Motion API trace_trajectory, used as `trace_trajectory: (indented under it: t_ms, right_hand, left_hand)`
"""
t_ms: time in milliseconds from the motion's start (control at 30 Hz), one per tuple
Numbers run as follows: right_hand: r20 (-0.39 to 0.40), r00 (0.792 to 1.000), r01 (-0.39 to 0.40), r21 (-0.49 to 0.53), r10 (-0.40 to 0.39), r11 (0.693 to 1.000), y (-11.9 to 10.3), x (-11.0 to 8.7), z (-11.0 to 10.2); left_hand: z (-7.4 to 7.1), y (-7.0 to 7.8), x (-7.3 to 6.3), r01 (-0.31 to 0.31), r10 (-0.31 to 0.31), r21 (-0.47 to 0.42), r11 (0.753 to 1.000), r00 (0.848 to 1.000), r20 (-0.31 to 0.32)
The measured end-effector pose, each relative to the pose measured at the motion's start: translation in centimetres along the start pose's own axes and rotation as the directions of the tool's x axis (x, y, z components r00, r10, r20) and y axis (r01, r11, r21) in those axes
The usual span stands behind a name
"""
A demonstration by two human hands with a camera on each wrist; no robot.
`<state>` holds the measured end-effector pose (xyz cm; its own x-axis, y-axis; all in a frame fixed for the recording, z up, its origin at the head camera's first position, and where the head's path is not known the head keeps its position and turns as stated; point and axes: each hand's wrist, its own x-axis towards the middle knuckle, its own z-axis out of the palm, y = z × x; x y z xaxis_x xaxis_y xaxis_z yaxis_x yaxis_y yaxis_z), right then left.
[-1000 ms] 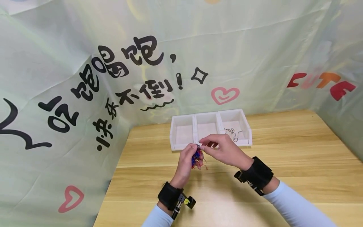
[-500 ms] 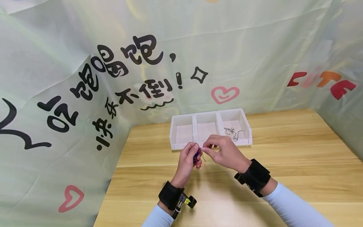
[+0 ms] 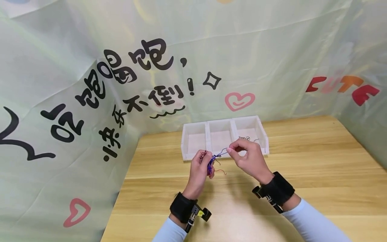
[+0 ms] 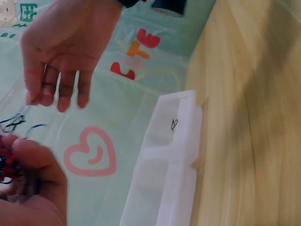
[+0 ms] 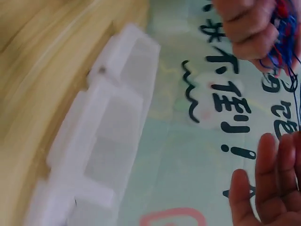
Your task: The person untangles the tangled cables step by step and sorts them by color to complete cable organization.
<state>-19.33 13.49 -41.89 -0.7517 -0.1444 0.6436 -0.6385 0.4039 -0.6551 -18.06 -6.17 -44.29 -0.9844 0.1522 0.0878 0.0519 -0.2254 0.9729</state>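
A tangled bundle of blue, red and dark thread [image 3: 210, 167] is held in my left hand [image 3: 198, 173], in front of the white tray, with the thumb on top. To its right, my right hand [image 3: 250, 161] pinches a blue strand [image 3: 222, 152] between thumb and fingertip. The strand runs taut back to the bundle. A loose red end [image 3: 222, 171] hangs out below. The right wrist view shows the blue and red bundle [image 5: 285, 35] in the left fist, above the right hand [image 5: 273, 188]. Part of the bundle is hidden by the left fingers.
Behind the hands stands a white tray [image 3: 194, 157] with three compartments. Loose black threads [image 3: 248, 138] lie in its right compartment, partly covered by the right hand. Below is a wooden table [image 3: 308, 168], and a printed cloth [image 3: 272, 67] hangs behind and at the sides.
My right hand has moved right and slightly up from the left hand, drawing out the blue strand. The left hand stays nearly in place with the bundle.
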Motion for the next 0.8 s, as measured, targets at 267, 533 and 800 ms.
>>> trace_trajectory:
  t_ms: [267, 533, 800]
  right_hand:
    - [0.372, 0.906, 0.315, -0.273, -0.203, 0.909, -1.7, -0.3, 0.3]
    - [0.434, 0.875, 0.346, -0.25, -0.215, 0.904, -1.4, -0.4, -0.1]
    - [0.421, 0.89, 0.265, -0.158, -0.177, 0.951, -0.7, -0.2, -1.6]
  left_hand:
    - [0.5, -0.3, 0.0, -0.006, 0.0, 0.159, 0.987, 0.999, 0.034]
    - [-0.3, 0.5, -0.2, -0.031, 0.02, 0.237, 0.971, 0.998, 0.051]
    - [-1.1, 1.2, 0.6, -0.028, 0.038, 0.185, 0.982, 0.998, -0.05]
